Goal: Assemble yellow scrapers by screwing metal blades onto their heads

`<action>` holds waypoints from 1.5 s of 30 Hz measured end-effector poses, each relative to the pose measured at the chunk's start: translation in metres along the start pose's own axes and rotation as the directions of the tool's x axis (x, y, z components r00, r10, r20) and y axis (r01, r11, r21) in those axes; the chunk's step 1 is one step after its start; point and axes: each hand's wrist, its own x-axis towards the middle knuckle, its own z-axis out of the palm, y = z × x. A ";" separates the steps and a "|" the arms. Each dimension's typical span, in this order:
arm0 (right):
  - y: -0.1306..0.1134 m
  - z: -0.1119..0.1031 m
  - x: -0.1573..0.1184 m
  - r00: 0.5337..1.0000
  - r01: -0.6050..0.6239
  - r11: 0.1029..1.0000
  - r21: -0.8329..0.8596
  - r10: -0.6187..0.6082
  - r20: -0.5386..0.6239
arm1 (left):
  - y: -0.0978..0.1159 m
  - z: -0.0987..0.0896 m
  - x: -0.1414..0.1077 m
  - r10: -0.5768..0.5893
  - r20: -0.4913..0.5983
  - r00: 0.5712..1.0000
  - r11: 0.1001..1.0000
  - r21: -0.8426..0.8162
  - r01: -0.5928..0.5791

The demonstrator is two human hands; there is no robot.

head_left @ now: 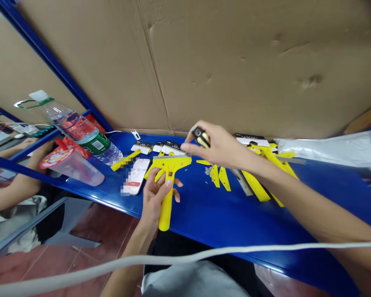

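My left hand [154,194] is closed round the handle of a yellow scraper [165,212], held upright above the front of the blue table. A metal blade strip [170,156] lies along the scraper's wide top edge. Just above and right of the scraper head, my right hand [219,144] grips a black-and-yellow screwdriver [201,137]; its shaft and tip do not show clearly. Small screws [207,171] lie in a pile on the table, beside loose yellow blade covers [224,178]. More yellow scraper parts [256,185] lie under my right forearm, partly hidden by it.
At the left stand a tilted-looking water bottle [89,136] and a plastic cup [77,165]. A phone [137,177] lies near my left hand, with black-and-white cards [142,147] behind it. A white cable [160,260] crosses in front. A co-worker's arm [21,185] shows far left.
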 end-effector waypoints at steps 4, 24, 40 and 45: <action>0.013 0.013 0.003 0.950 -0.157 0.986 0.062 0.133 0.283 | 0.002 0.004 0.001 0.019 0.009 1.000 0.999 0.029 -0.019; 0.090 0.048 0.025 0.895 0.115 0.861 -0.496 0.127 0.427 | -0.005 -0.035 0.005 -0.219 -0.146 0.965 0.973 0.039 0.227; 0.060 0.031 0.022 0.977 0.074 0.994 -0.075 -0.057 0.205 | -0.006 -0.033 0.013 -0.442 0.010 0.897 0.896 -0.044 0.442; 0.036 0.043 0.012 0.964 0.133 0.991 -0.031 -0.122 0.237 | -0.001 -0.023 0.009 -0.432 0.026 0.902 0.901 -0.027 0.432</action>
